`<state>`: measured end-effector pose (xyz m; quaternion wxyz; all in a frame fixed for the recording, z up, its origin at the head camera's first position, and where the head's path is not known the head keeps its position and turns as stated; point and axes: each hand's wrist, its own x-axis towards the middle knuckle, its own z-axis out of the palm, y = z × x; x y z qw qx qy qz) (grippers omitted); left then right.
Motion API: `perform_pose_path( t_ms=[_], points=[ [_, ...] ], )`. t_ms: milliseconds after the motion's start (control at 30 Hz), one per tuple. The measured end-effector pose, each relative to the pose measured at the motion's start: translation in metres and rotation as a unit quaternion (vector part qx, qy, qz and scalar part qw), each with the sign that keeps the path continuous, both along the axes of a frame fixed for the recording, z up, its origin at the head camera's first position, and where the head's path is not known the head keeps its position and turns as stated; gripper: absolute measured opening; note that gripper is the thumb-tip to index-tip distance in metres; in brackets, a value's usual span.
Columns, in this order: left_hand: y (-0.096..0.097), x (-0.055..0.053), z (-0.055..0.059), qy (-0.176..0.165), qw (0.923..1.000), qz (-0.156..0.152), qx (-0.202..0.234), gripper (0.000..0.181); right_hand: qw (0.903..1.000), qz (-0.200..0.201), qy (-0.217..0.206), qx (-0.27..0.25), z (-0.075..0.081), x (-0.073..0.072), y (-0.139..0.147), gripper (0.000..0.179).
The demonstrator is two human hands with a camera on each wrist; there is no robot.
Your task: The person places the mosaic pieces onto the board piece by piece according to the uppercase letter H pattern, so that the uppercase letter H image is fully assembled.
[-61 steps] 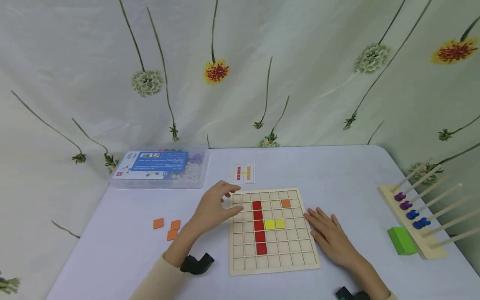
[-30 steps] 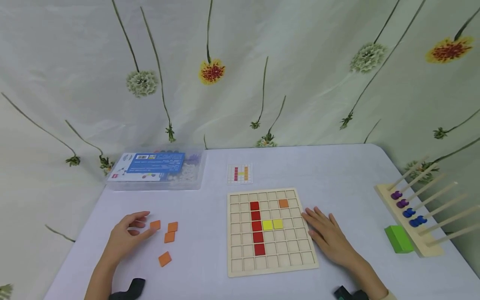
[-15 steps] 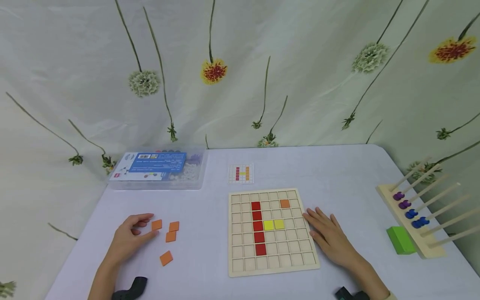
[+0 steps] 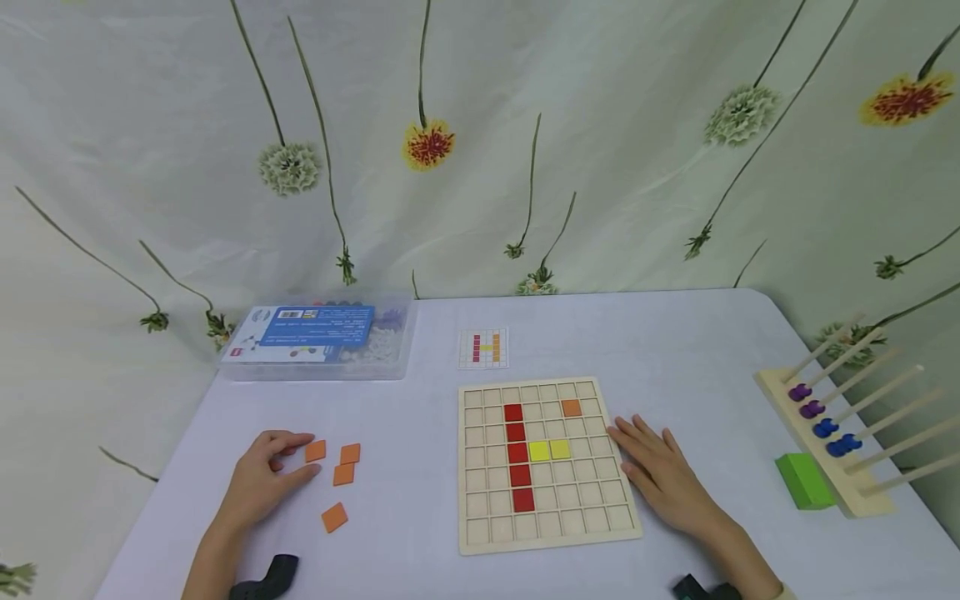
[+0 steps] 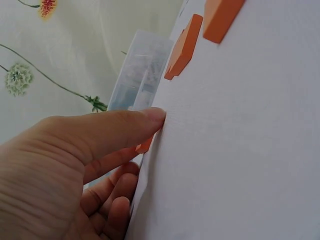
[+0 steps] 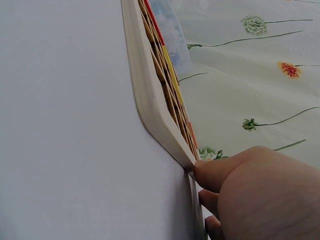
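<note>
My left hand (image 4: 258, 479) reaches in from the left at a small group of orange square tiles. Its index fingertip is at the far edge of the leftmost orange tile (image 4: 316, 451), and the thumb lies on the near side. In the left wrist view that tile (image 5: 144, 146) shows partly behind the thumb. Several more orange tiles (image 4: 343, 474) lie just right of it. My right hand (image 4: 660, 473) rests on the table, fingers extended, against the right edge of the wooden grid board (image 4: 551, 546). The board bears a column of red tiles (image 4: 517, 452), two yellow tiles (image 4: 550, 451) and one orange tile (image 4: 572, 407).
A small pattern card (image 4: 483, 348) lies beyond the board. At the back left is a clear plastic box (image 4: 386, 358) with a blue-and-white label. On the right, a pegged wooden rack (image 4: 858, 492) with purple and blue beads leans on a green block (image 4: 805, 482).
My left hand has left the board's left edge for the orange tiles, its fingers closing in around the leftmost one. My right hand has stayed put.
</note>
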<state>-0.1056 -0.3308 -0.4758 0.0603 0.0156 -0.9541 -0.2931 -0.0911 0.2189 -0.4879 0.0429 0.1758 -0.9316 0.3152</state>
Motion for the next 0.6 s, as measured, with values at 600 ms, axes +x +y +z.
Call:
perform_pose_path(
  t_ms=[600],
  points=[
    [0.0027,0.0012,0.0017,0.013,0.9995,0.024,0.017,0.030,1.0000,0.002,0.006,-0.003,0.0003,0.0003,0.0007,0.046]
  ],
)
